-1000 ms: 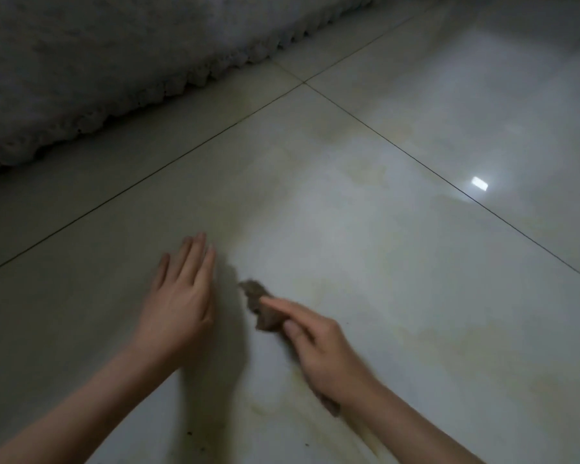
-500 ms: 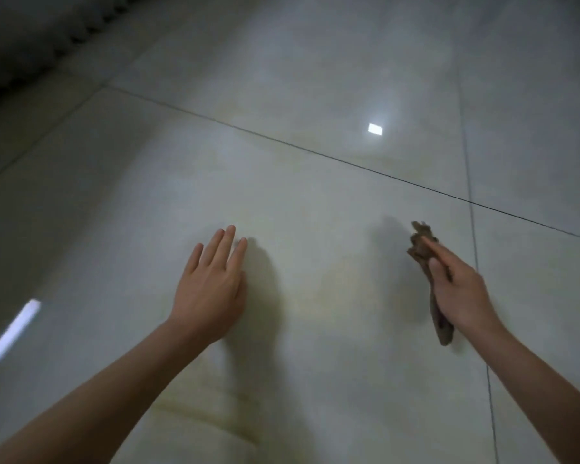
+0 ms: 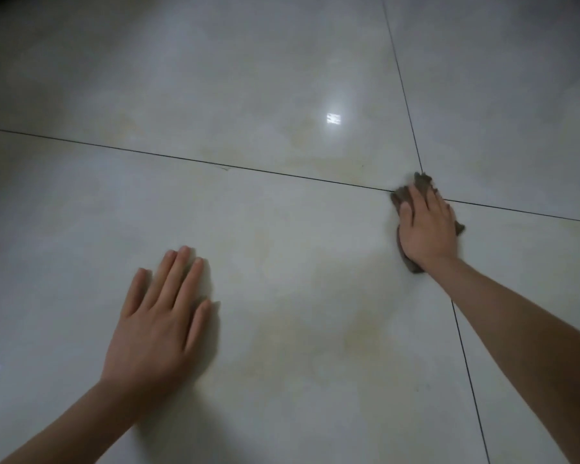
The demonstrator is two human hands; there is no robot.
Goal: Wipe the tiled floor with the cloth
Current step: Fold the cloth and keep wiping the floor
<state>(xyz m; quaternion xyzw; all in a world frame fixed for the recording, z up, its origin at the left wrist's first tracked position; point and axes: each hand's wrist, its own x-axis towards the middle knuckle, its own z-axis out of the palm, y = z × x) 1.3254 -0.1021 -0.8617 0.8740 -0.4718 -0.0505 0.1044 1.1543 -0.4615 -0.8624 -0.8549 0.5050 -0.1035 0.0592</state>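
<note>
1. Head view, looking straight down at a glossy, pale tiled floor (image 3: 248,78) crossed by thin dark grout lines (image 3: 181,158).
2. Pinning a small brown cloth (image 3: 423,181) under the right hand (image 3: 427,226), fingers (image 3: 422,205) laid out straight on top. No curl round it, just pressing down flat.
3. Parked right where two grout lines cross, far over on the right. Mostly covered, only peeking out at the far end, on the thumb side and back under the wrist.
4. Bunched into a longish strip running away-and-back, roughly in line with the right forearm (image 3: 516,329). So probably best swept sideways, broadside on.
5. Bracing with the left hand (image 3: 154,326), spread flat on bare tile and holding nothing. Well apart from the cloth, off to the left and nearer the body.
6. Worth noting for the next stroke: faint yellowish smudges (image 3: 359,329) between the two hands, i.e. left of the cloth and closer in. Guessing a pull leftward and back toward the body to cover them. All right-hand work, being on the cloth already.
7. Might slip out from under a flat palm on tile this shiny, but only guessing there.
</note>
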